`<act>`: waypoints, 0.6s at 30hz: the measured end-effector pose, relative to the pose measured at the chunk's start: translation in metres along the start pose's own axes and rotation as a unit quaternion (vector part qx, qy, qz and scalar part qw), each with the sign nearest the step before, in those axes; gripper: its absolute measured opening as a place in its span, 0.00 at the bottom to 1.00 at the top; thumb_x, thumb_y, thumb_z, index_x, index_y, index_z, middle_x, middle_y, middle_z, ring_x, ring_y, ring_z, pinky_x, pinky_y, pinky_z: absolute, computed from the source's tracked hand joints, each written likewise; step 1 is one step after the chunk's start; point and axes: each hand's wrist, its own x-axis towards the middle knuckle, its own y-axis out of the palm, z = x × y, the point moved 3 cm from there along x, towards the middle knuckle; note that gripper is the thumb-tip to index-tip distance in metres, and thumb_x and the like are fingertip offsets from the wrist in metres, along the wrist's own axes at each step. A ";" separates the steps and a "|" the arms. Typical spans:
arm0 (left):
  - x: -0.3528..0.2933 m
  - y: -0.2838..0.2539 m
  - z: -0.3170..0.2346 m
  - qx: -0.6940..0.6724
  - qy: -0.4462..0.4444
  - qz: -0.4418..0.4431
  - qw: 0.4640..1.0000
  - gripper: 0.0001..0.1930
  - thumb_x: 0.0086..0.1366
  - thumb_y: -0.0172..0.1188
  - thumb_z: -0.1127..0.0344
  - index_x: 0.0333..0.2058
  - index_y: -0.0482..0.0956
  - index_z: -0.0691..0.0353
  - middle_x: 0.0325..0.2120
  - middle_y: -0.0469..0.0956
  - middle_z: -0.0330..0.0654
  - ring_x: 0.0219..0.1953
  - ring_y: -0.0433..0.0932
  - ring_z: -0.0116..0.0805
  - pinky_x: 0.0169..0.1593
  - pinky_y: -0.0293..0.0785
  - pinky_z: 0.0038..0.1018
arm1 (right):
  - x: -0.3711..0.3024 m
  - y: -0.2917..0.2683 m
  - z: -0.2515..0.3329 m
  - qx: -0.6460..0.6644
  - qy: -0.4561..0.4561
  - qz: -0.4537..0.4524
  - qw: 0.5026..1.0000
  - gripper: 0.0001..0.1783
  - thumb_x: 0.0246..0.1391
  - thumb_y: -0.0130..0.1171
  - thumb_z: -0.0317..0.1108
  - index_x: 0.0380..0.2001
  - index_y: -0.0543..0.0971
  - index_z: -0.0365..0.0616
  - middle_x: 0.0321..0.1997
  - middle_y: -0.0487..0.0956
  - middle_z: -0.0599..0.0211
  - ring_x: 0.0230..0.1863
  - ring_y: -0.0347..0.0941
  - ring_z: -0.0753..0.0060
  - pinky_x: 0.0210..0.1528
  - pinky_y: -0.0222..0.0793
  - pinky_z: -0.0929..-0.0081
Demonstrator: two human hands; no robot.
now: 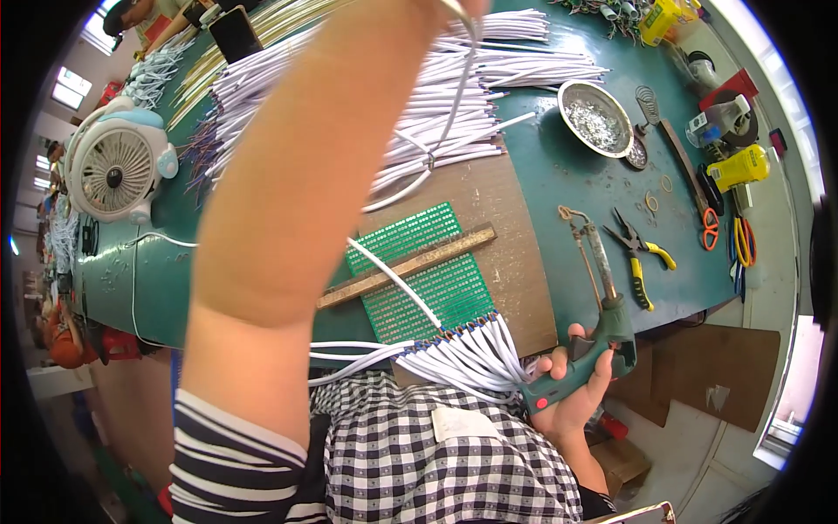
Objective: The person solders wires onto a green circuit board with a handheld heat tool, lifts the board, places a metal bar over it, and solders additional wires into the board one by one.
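My right hand (572,397) is closed round the dark green handle of a soldering gun (620,327), its metal tip pointing up and away over the table. My left forearm stretches across the view to the top edge, where my left hand (467,7) is mostly cut off; a white cable (463,83) loops beside it. Below lies a green perforated circuit board (423,223) with a wooden bar (471,240) across it. A row of white cables (476,358) lines its near edge. Another white cable (397,279) crosses the bar toward that row.
Bundled white cables (271,83) cover the far table. Right of the brown base board (528,288) stand a metal bowl (595,118) of shiny bits, pliers (639,253), orange-handled scissors (709,223) and a yellow bottle (738,168). A fan (113,175) is at left; a person (157,22) sits beyond.
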 end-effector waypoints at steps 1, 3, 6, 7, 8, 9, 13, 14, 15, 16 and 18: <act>0.011 -0.015 -0.025 0.071 0.125 0.071 0.987 0.05 0.62 0.56 0.71 0.34 0.75 0.67 0.24 0.75 0.38 0.26 0.73 0.27 0.32 0.71 0.20 | -0.002 0.002 -0.001 0.000 0.005 0.007 1.000 0.21 0.63 0.42 0.52 0.49 0.66 0.50 0.48 0.72 0.72 0.23 0.64 0.80 0.33 0.70 0.75; -0.020 0.004 -0.078 0.449 0.165 0.105 0.872 0.05 0.60 0.57 0.73 0.34 0.75 0.68 0.23 0.74 0.39 0.27 0.73 0.26 0.33 0.71 0.20 | -0.001 0.000 0.002 -0.018 -0.015 0.016 1.000 0.21 0.63 0.42 0.52 0.50 0.65 0.49 0.48 0.72 0.70 0.23 0.64 0.78 0.32 0.70 0.74; -0.082 -0.013 -0.067 0.599 0.148 0.204 0.760 0.08 0.60 0.57 0.67 0.36 0.76 0.63 0.24 0.76 0.42 0.26 0.76 0.34 0.32 0.72 0.26 | -0.003 0.001 0.000 -0.053 -0.019 0.034 0.998 0.23 0.62 0.43 0.52 0.51 0.64 0.48 0.48 0.72 0.66 0.22 0.65 0.76 0.29 0.70 0.73; -0.104 -0.014 -0.041 0.643 0.143 0.260 0.706 0.09 0.60 0.57 0.64 0.37 0.76 0.60 0.25 0.77 0.43 0.25 0.77 0.38 0.31 0.72 0.30 | -0.002 -0.008 0.004 -0.059 -0.031 0.015 0.998 0.23 0.62 0.43 0.52 0.51 0.64 0.48 0.48 0.72 0.66 0.22 0.65 0.76 0.29 0.70 0.73; -0.138 -0.020 -0.041 0.617 0.052 0.308 0.722 0.07 0.59 0.57 0.65 0.35 0.76 0.60 0.25 0.77 0.42 0.26 0.77 0.39 0.31 0.73 0.31 | -0.005 -0.007 0.010 -0.108 -0.033 0.080 0.990 0.24 0.61 0.44 0.53 0.51 0.64 0.47 0.48 0.71 0.64 0.21 0.65 0.75 0.27 0.70 0.72; -0.179 -0.028 -0.043 0.588 -0.042 0.347 0.730 0.05 0.59 0.57 0.67 0.33 0.76 0.59 0.24 0.76 0.42 0.26 0.77 0.41 0.31 0.74 0.31 | -0.008 -0.007 0.013 -0.154 -0.033 0.150 0.976 0.25 0.60 0.46 0.53 0.52 0.63 0.47 0.47 0.71 0.62 0.21 0.66 0.74 0.25 0.71 0.71; -0.289 -0.035 -0.030 0.419 -0.227 0.306 0.824 0.04 0.56 0.60 0.68 0.30 0.76 0.59 0.25 0.75 0.42 0.27 0.77 0.43 0.30 0.74 0.33 | -0.023 -0.019 0.026 -0.240 0.058 0.194 0.949 0.39 0.51 0.56 0.59 0.46 0.65 0.29 0.34 0.74 0.53 0.23 0.72 0.66 0.31 0.74 0.62; -0.300 -0.032 -0.025 0.407 -0.245 0.273 0.836 0.04 0.55 0.60 0.68 0.30 0.77 0.59 0.25 0.75 0.42 0.27 0.77 0.44 0.31 0.74 0.33 | -0.024 -0.019 0.026 -0.247 0.056 0.166 0.953 0.38 0.48 0.59 0.59 0.42 0.67 0.29 0.25 0.73 0.59 0.18 0.70 0.69 0.24 0.74 0.67; -0.309 -0.028 -0.020 0.395 -0.262 0.240 0.847 0.04 0.54 0.61 0.69 0.29 0.77 0.59 0.26 0.75 0.42 0.27 0.77 0.44 0.31 0.74 0.33 | -0.026 -0.022 0.026 -0.253 0.053 0.163 0.952 0.38 0.48 0.59 0.59 0.42 0.67 0.29 0.25 0.73 0.59 0.18 0.70 0.69 0.24 0.74 0.67; -0.313 -0.026 -0.018 0.410 -0.249 0.204 0.854 0.04 0.52 0.61 0.70 0.28 0.77 0.59 0.25 0.75 0.42 0.26 0.76 0.43 0.30 0.74 0.33 | -0.029 -0.025 0.025 -0.274 0.047 0.153 0.948 0.38 0.48 0.60 0.58 0.42 0.67 0.29 0.24 0.73 0.59 0.18 0.71 0.68 0.24 0.74 0.66; -0.317 -0.022 -0.013 0.406 -0.245 0.165 0.865 0.04 0.51 0.61 0.70 0.27 0.77 0.59 0.24 0.75 0.41 0.26 0.76 0.43 0.30 0.73 0.33 | -0.032 -0.020 0.028 -0.311 0.066 0.159 0.935 0.39 0.47 0.61 0.58 0.44 0.68 0.29 0.26 0.75 0.57 0.20 0.73 0.66 0.26 0.74 0.66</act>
